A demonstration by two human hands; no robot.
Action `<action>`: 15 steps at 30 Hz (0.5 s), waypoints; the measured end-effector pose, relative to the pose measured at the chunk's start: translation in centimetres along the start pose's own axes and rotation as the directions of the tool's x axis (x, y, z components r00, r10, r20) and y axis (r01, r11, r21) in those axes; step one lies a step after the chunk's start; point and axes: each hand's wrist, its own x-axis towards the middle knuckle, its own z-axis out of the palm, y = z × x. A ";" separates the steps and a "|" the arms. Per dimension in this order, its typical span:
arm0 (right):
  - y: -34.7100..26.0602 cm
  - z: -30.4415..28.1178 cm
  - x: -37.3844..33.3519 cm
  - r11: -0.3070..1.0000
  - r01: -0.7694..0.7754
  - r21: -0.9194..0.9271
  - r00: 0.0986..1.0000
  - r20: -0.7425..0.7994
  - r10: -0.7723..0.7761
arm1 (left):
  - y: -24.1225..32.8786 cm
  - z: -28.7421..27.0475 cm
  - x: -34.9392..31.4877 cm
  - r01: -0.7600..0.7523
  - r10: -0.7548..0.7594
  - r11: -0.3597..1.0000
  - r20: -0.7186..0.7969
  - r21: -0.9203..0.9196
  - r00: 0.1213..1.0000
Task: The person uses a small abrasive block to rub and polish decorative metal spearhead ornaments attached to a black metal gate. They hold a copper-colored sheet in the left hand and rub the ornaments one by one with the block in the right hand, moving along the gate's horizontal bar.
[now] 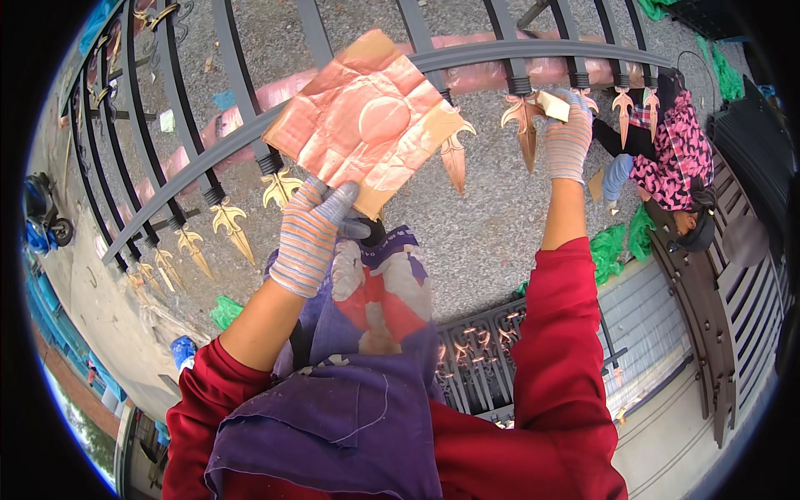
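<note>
My left hand [312, 229], in a striped work glove, grips a creased square of cardboard [358, 117] by its lower corner. Coppery pink paint is smeared over the sheet, with a round mark in its middle. My right hand [569, 142], gloved alike, pinches a small cream sponge-like block [553, 106]. It is beside a copper-coloured spearhead finial [523, 125] on a dark metal fence panel [475, 55]; whether the block touches it I cannot tell. Another copper finial [453, 158] points down right of the sheet. Farther left hang gold finials [230, 225].
At the right another person [673, 150] in a pink-and-black patterned top bends beside the panel. Green plastic wrap [607, 254] lies on the gravelly ground. More dark metalwork [479, 358] lies below, and brown railings [696, 300] stand at the right. A scooter [46, 215] is far left.
</note>
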 end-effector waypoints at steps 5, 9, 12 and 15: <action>-1.3 -0.4 0.6 0.998 0.043 0.039 0.995 0.089 -0.046 | 0.4 0.1 -0.3 0.001 -0.001 1.000 -0.016 0.006 1.000; -0.8 -1.0 1.3 0.998 0.041 0.050 0.999 -0.021 -0.040 | 0.4 0.0 -0.5 -0.038 0.038 0.999 -0.017 0.013 0.999; 0.0 -0.3 0.8 0.999 -0.034 0.022 0.993 0.115 0.031 | -0.1 -0.4 -0.3 -0.025 0.025 1.000 -0.006 0.009 1.000; -0.2 -0.4 0.2 0.990 -0.071 0.124 0.994 0.093 0.060 | 0.2 -0.1 -0.6 -0.018 0.019 1.000 -0.006 0.003 1.000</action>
